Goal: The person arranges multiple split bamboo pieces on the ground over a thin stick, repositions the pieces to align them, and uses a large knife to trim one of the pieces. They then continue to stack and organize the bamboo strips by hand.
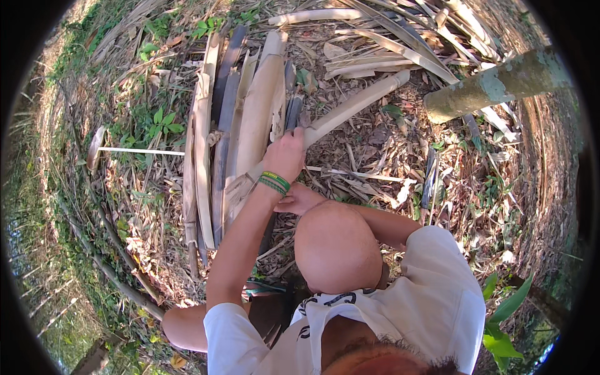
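My left hand, with green bands at its wrist, is closed around a long pale dry stalk that looks like split bamboo. The stalk slants from the upper right down to the lower left, where its end looks frayed. Just below that wrist, my right hand has its fingers curled in. Part of it is hidden behind my bent knee, and what its fingers hold cannot be made out. Under and beside my left hand lies a bundle of similar dry stalks, pale and dark grey, lined up lengthwise.
More dry strips lie piled at the far right. A tree trunk with pale patches stands at the right. At the left, a thin white stick reaches toward the bundle. Dry leaves, twigs and small green plants cover the ground.
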`<state>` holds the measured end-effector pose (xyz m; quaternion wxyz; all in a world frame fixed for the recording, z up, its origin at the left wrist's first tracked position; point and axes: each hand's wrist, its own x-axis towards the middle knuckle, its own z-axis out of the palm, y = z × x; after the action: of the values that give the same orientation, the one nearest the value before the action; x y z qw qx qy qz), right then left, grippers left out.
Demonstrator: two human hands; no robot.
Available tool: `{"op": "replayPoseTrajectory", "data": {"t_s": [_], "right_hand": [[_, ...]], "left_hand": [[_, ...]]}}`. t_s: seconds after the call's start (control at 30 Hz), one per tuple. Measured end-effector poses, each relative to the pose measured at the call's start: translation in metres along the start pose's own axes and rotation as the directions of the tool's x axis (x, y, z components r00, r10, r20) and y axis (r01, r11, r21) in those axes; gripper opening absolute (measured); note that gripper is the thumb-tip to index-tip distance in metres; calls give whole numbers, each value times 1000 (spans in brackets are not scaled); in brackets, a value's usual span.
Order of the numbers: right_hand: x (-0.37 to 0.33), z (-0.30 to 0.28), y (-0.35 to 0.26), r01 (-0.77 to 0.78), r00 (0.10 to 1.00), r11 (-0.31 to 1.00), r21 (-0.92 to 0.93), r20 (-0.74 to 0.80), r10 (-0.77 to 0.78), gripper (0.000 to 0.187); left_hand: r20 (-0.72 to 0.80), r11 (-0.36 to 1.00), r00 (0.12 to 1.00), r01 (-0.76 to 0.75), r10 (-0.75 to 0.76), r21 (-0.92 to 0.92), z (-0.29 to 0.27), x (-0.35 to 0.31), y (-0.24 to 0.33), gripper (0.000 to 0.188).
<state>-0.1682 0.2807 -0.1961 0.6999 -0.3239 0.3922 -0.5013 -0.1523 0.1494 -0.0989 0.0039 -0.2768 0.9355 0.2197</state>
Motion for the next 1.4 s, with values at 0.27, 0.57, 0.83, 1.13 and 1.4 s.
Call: {"op": "replayPoseTrajectory", "data": {"t_s": [0.27,0.57,0.83,1.13,1.4], "right_hand": [[-37,-83,-39,-8,964,969,-247,-260,-59,32],[-17,-242,-140,-209,648,508,-836,-507,-569,30],[-30,-402,-222,-710,317,-34,-704,-276,-907,59],[-44,-409,-252,-488,793,-352,-799,-238,-560,37],[16,-251,-282,-89,759,-362,-928,172,-628,41]], "left_hand": [[-434,977,880,129,-191,-168,-103,-116,-86,53],[-619,928,702,348,-353,-135,-72,-219,-169,52],[-483,926,794,361,-368,-112,-51,-197,-164,38],[-615,927,723,375,-313,-31,-70,-198,-163,54],[-684,919,677,-31,-270,-394,-140,-111,-94,56]]}}
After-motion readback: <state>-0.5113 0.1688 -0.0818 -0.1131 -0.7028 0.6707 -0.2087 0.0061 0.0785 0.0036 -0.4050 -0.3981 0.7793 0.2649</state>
